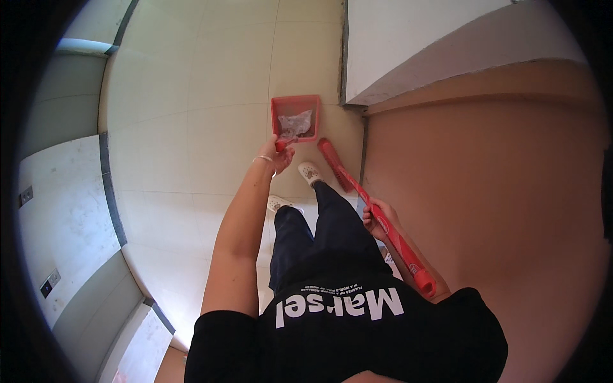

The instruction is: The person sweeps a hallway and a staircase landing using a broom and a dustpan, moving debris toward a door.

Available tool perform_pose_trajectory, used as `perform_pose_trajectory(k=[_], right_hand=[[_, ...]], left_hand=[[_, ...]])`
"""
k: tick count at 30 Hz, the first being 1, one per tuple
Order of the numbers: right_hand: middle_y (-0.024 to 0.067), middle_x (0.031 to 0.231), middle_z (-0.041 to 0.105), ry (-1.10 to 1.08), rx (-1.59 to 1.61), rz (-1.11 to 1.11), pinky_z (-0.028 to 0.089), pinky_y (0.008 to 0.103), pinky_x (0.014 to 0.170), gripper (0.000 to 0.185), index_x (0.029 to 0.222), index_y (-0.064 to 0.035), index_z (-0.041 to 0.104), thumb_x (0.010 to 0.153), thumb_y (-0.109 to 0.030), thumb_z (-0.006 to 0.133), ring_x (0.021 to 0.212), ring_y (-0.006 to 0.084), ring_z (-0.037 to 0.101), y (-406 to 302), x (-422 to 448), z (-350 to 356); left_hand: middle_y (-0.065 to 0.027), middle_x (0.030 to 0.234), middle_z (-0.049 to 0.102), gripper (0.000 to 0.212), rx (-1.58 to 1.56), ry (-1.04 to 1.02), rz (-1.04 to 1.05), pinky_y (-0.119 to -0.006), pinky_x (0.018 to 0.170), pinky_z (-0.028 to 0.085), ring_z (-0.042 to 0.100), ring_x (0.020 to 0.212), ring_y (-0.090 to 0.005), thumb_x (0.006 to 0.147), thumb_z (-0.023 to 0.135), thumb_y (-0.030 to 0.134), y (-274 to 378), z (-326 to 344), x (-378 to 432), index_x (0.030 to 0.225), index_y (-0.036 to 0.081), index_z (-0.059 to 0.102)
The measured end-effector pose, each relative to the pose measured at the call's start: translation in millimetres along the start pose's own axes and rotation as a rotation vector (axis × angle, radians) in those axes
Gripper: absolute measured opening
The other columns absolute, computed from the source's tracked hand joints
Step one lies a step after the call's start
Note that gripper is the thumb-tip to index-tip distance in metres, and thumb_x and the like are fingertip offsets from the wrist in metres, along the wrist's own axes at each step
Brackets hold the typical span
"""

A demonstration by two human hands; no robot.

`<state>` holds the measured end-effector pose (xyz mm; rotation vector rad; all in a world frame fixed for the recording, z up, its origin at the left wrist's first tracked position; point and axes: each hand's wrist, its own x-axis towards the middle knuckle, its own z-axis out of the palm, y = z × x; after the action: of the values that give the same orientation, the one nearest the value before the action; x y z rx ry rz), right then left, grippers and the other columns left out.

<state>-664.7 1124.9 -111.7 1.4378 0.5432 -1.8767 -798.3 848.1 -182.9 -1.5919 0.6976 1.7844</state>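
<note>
My left hand [282, 157] grips the short handle of a red plastic dustpan [293, 106], my arm stretched out in front of me. Inside the pan lie a crumpled piece of clear plastic film [298, 123] and some dark debris. My right hand [380, 219] is closed around the long red handle of a broom [401, 246], whose upper end runs back along my forearm. The broom head [334, 163], with red bristles, is angled beside my shoe, just right of the dustpan and apart from it.
Pale tiles cover the floor [230, 105]. Close on my right stands a broad brown panel [479, 191], with a white wall [407, 43] beyond it. A wall with electrical sockets [50, 282] runs along the left. My white clogs [310, 172] are behind the dustpan.
</note>
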Motion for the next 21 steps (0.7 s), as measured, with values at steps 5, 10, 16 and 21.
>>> perform_pose_trajectory(k=[5,10,16,21], right_hand=[[0.0047,0.055,0.048,-0.027,-0.161,0.025,0.042,0.0226,0.042,0.022,0.063,-0.0038,0.047,0.074,-0.022,0.049,0.048,0.0136,0.048,-9,-5,9],[0.0061,0.058,0.052,-0.211,-0.182,-0.038,0.045,0.0226,0.045,0.018,0.067,-0.0037,0.049,0.075,-0.019,0.047,0.050,0.0141,0.052,-46,26,10],[0.0065,0.065,0.055,-0.308,-0.398,-0.353,0.046,0.0240,0.051,0.028,0.099,-0.0048,0.047,0.078,-0.022,0.039,0.056,0.0137,0.054,-107,21,39],[0.0086,0.070,0.055,-0.296,-0.258,-0.339,0.046,0.0273,0.056,0.028,0.098,-0.0042,0.048,0.078,-0.019,0.034,0.065,0.0155,0.054,-157,34,50]], left_hand=[[-0.0155,0.102,0.043,0.046,0.144,0.059,0.191,-0.025,0.052,0.044,0.049,0.076,-0.0215,0.078,0.042,0.038,-25,-68,-32,0.108,0.004,0.034],[-0.0104,0.089,0.052,0.036,0.138,0.217,0.221,-0.024,0.052,0.043,0.051,0.064,-0.0181,0.076,0.047,0.029,-79,-208,-5,0.103,0.006,0.041],[-0.0118,0.085,0.053,0.034,0.027,0.412,0.163,-0.024,0.049,0.044,0.052,0.061,-0.0189,0.077,0.045,0.027,-170,-309,-29,0.102,0.005,0.043],[-0.0113,0.083,0.052,0.032,0.033,0.359,0.139,-0.024,0.047,0.042,0.051,0.059,-0.0185,0.077,0.045,0.024,-194,-314,-40,0.102,0.004,0.043]])
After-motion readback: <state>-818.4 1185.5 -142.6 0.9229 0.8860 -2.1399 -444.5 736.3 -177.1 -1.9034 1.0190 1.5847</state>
